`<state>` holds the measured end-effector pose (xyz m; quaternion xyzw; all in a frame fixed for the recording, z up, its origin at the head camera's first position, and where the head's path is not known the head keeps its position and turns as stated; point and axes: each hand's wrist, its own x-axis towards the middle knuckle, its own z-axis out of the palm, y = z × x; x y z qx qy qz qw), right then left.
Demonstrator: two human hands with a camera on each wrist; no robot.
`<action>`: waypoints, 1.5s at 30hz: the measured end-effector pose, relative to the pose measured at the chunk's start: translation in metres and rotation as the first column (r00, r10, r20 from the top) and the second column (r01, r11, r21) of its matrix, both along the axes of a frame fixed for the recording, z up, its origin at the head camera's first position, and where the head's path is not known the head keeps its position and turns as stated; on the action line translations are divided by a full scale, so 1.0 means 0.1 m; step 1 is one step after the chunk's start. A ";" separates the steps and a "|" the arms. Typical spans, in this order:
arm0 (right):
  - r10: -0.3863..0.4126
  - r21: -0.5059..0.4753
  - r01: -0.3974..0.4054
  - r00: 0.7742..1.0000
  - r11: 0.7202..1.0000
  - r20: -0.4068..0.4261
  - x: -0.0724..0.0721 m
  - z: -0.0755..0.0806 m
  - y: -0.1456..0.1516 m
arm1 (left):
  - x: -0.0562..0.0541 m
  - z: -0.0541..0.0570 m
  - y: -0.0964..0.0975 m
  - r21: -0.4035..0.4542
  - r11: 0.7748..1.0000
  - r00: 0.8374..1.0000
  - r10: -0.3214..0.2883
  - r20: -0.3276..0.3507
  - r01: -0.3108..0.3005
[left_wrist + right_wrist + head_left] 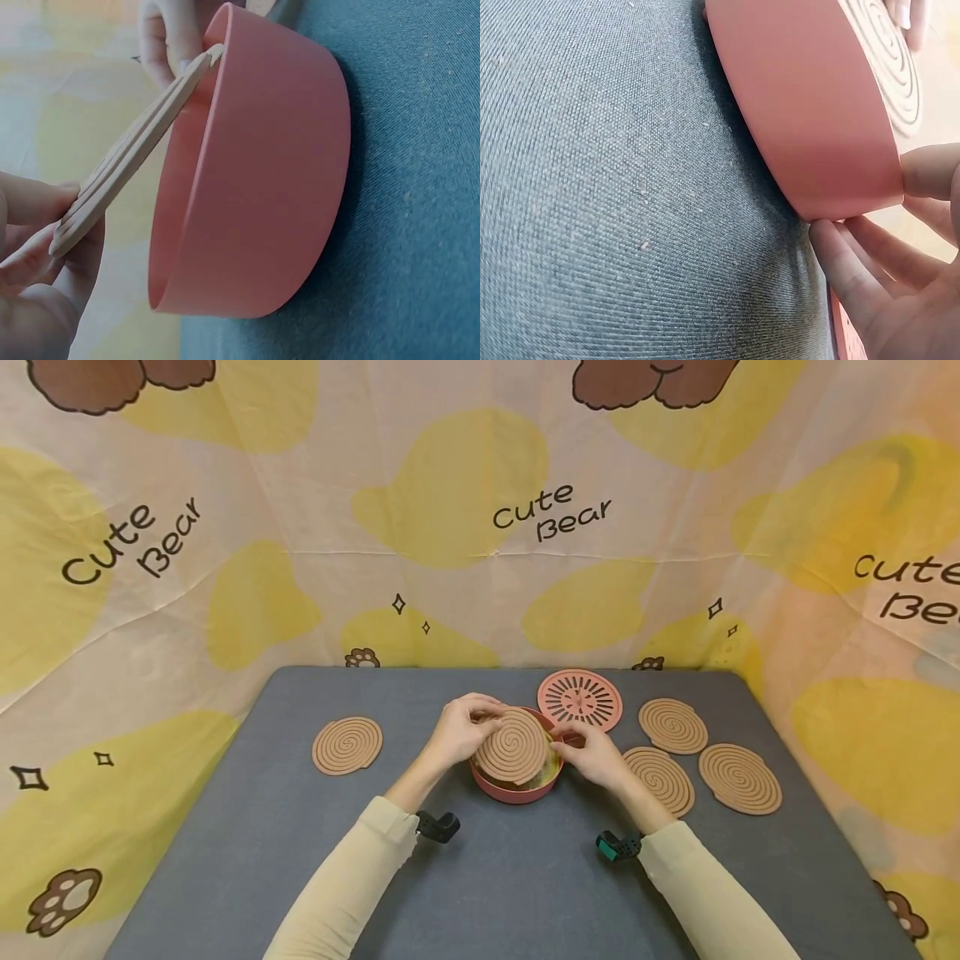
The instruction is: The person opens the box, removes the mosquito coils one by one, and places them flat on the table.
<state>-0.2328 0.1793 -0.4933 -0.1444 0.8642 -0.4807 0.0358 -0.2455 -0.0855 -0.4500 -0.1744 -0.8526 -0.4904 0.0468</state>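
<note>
A tan mosquito coil is tilted over the mouth of a round pink box. My left hand pinches the coil's raised edge between thumb and fingers. In the left wrist view the coil slants down with its far edge inside the box rim. At the box's right side, my right hand grips the wall near the rim. The right wrist view shows its thumb at the rim and its fingers against the wall. The coil hides most of the box's inside.
A pink slotted lid lies behind the box on the right. One coil lies at the left; three more coils lie at the right. A patterned cloth hangs behind the grey-blue table.
</note>
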 end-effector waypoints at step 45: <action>-0.021 0.032 0.021 0.999 0.999 0.025 0.00 0.02 -0.01 | 0.09 0.22 -1.19 0.080 0.954 0.957 0.285 0.058 -0.289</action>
